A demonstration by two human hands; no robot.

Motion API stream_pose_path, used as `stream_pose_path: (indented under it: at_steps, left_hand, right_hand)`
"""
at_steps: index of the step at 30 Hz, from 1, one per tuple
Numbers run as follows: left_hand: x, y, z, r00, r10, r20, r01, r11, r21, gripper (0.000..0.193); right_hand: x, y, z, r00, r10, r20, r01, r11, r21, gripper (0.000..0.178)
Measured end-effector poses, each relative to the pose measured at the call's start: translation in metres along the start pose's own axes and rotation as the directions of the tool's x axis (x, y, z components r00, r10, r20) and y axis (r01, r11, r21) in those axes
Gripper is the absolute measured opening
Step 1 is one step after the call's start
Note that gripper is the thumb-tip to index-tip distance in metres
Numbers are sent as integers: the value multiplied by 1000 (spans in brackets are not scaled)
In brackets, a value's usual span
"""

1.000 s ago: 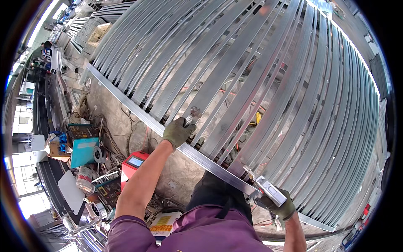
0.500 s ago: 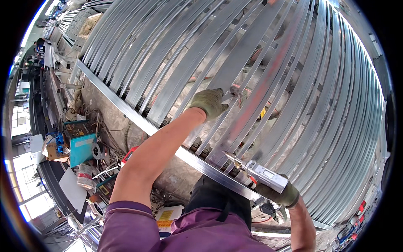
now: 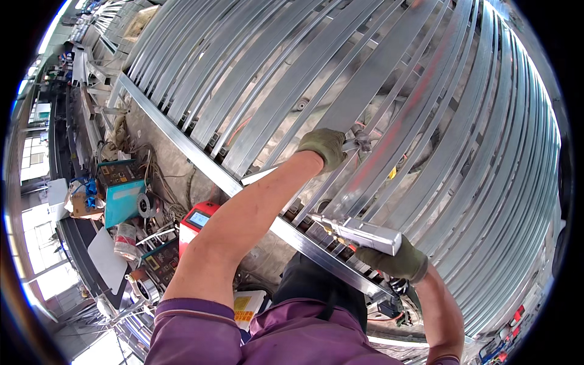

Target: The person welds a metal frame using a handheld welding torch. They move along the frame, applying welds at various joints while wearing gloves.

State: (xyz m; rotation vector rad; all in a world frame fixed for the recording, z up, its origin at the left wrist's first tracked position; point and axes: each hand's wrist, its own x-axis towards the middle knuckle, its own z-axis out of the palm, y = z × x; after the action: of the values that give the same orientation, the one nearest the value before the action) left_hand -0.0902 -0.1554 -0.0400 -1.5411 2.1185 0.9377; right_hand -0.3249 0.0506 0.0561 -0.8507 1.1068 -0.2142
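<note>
My left hand (image 3: 323,148), in an olive-green work glove, reaches over a row of grey metal slats (image 3: 359,91). Its fingers are closed round what looks like a hammer (image 3: 362,141), whose blunt grey head sticks out past the glove. Lower right, my gloved right hand (image 3: 395,260) grips a handheld welding gun (image 3: 368,235) with a boxy silver body and a narrow brass-coloured nozzle. The nozzle points left, above the slat ends by the near frame rail (image 3: 304,246). I cannot tell whether its tip touches the metal.
Long slats with gaps between them span most of the view. On the floor at left are a red machine with a small screen (image 3: 198,220), a teal control box (image 3: 125,201), a wire spool (image 3: 145,205) and tangled cables (image 3: 152,167). A wooden-looking crate (image 3: 140,23) stands far left.
My right hand has brought the welding gun leftward and turned it more level. The left hand, still closed, appears farther right. The view has shifted, showing more of the red machine.
</note>
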Motion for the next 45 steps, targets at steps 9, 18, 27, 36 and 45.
stream_pose_path:
  at_steps: [9, 18, 27, 36, 45]
  left_hand:
    - [3, 1, 1, 999, 1, -54, 0, 1000, 2, 38]
    - [4, 4, -4, 1000, -15, -9, 15, 1000, -11, 38]
    - [4, 6, -9, 1000, -23, 20, 23, 1000, -6, 38]
    - [4, 7, -11, 999, -30, 23, 30, 1000, 9, 39]
    - [3, 10, -11, 998, -54, 28, 53, 999, 9, 40]
  right_hand:
    - [32, 15, 7, 994, -5, 110, 13, 997, -71, 47]
    - [41, 26, 19, 991, -77, 111, 82, 996, -36, 46]
    - [38, 13, 18, 993, 15, 119, 2, 990, -143, 52]
    - [38, 10, 18, 988, -2, 153, 38, 972, -232, 52]
    - [41, 37, 19, 971, -195, 140, 230, 921, -315, 49]
